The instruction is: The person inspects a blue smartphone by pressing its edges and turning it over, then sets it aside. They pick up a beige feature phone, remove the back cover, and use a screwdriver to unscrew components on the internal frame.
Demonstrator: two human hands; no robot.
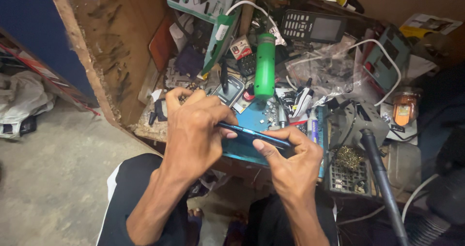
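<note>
Both hands pinch a slim dark-blue phone [254,135] edge-on above the cluttered tabletop [145,127]: left hand [196,129] gripping its upper edge, right hand [288,154] its end. Thin, stiff, likely fragile, it is best held by its edges.

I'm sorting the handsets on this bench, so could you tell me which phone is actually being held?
The thin dark blue smartphone, gripped edge-on between the left hand and right hand. The keypad phones lie untouched on the cluttered bench.
</note>
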